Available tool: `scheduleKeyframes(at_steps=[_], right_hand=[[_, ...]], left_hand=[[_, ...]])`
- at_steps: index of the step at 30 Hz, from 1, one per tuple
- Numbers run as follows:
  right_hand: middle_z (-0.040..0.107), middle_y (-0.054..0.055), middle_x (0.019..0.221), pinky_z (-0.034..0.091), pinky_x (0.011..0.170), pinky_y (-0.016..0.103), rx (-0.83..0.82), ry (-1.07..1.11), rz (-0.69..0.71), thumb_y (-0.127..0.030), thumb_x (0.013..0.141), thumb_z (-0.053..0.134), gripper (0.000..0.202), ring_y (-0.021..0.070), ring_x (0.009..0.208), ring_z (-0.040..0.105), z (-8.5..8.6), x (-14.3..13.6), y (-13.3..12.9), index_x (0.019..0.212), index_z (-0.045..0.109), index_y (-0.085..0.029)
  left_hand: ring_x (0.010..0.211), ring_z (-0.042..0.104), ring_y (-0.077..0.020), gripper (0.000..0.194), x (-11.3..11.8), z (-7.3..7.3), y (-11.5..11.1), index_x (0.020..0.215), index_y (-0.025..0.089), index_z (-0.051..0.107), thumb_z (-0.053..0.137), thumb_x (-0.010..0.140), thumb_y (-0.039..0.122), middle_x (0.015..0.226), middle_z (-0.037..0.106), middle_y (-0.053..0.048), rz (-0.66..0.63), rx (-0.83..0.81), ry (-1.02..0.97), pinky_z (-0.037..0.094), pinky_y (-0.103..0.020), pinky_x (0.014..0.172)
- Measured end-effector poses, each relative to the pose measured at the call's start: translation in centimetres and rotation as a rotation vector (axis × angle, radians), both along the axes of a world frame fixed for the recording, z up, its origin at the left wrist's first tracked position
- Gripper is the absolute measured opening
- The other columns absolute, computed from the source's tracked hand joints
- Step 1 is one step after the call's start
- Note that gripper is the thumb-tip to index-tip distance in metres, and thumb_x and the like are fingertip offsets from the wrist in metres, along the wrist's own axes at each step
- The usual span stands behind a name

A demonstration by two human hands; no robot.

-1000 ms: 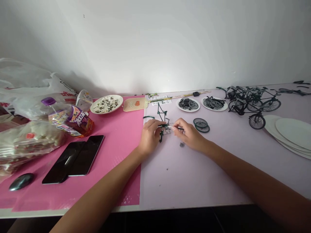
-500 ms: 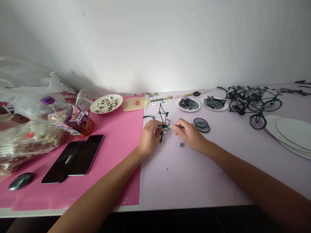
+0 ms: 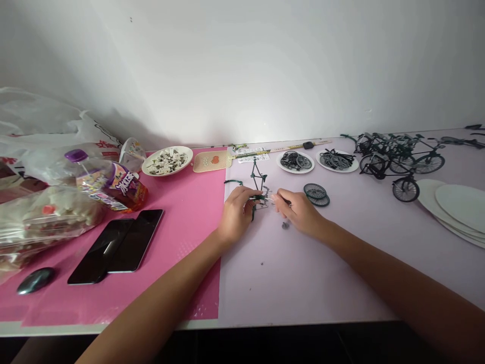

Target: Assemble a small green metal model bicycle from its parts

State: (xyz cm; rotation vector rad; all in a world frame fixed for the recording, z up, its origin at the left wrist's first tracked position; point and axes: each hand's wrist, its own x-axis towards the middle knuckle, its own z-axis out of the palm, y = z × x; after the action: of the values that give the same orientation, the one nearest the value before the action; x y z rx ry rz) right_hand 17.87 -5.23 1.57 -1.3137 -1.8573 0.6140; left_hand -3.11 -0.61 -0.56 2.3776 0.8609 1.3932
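Two small specks lie nearest you on the lilac tabletop, with a grey part farther in. Your left hand has its fingers pinched on a green part, close to the table; your right hand's fingers are closed around a slim tool. The tool's long axis runs crosswise, its metal end pointing left at the green part.

Expect that part to be light, stiff and probably brittle where it thins; hold it by its thickest stretch and spare the slender ends. It appears to lie crosswise too, though your fingers cover much of it. Just beyond, a toy bicycle frame points lengthwise away from you; you can't tell whether the two are joined. Two spoked wheels lie overlapping, right of it.
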Motion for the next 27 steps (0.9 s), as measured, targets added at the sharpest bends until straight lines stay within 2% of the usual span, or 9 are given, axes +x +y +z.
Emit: scheduleKeyframes(at_steps=[7, 12, 17, 21, 27], right_hand=[[0.057, 0.001, 0.059, 0.042, 0.056, 0.031, 0.098, 0.120, -0.104, -0.063, 0.105, 0.044, 0.056, 0.0162, 0.054, 0.053, -0.3, 0.0, 0.2, 0.070, 0.059, -0.022], [0.061, 0.002, 0.064, 0.043, 0.056, 0.031, 0.173, 0.248, -0.171, -0.066, 0.103, 0.047, 0.054, 0.0160, 0.058, 0.056, -0.5, -0.3, 0.5, 0.072, 0.057, -0.023], [0.062, 0.001, 0.064, 0.044, 0.059, 0.031, 0.252, 0.267, -0.168, -0.060, 0.105, 0.050, 0.047, 0.0159, 0.060, 0.059, -0.8, -0.3, 0.7, 0.077, 0.059, -0.023], [0.059, 0.000, 0.065, 0.042, 0.058, 0.031, 0.274, 0.250, -0.168, -0.056, 0.107, 0.048, 0.046, 0.0154, 0.060, 0.057, -1.1, -0.2, 0.8, 0.075, 0.053, -0.024], [0.037, -0.004, 0.061, 0.034, 0.055, 0.032, 0.281, 0.278, -0.149, -0.056, 0.111, 0.033, 0.049, 0.0147, 0.055, 0.039, -2.1, 0.2, 1.2, 0.073, 0.035, -0.026]], left_hand=[[0.100, 0.072, -0.0216, 0.014, 0.5, 0.6, -0.4, 0.113, 0.020, 0.070, 0.065, 0.099, 0.018, 0.106, 0.076, -0.009, -0.004, -0.124, -0.080, 0.060, -0.036, 0.089], [0.100, 0.074, -0.0223, 0.017, 0.6, 0.9, -0.5, 0.106, 0.017, 0.071, 0.069, 0.098, 0.032, 0.110, 0.078, -0.012, -0.033, -0.325, -0.212, 0.059, -0.035, 0.089], [0.100, 0.074, -0.0227, 0.026, 0.6, 1.2, -0.5, 0.093, 0.017, 0.071, 0.073, 0.094, 0.043, 0.111, 0.079, -0.013, -0.079, -0.460, -0.301, 0.057, -0.034, 0.088], [0.100, 0.074, -0.0233, 0.027, 0.6, 1.1, -0.3, 0.088, 0.017, 0.070, 0.075, 0.091, 0.044, 0.111, 0.079, -0.014, -0.069, -0.490, -0.335, 0.056, -0.034, 0.088], [0.103, 0.074, -0.0240, 0.022, 0.7, 1.1, -0.5, 0.089, 0.017, 0.072, 0.076, 0.090, 0.039, 0.112, 0.079, -0.014, -0.058, -0.517, -0.351, 0.056, -0.034, 0.087]])
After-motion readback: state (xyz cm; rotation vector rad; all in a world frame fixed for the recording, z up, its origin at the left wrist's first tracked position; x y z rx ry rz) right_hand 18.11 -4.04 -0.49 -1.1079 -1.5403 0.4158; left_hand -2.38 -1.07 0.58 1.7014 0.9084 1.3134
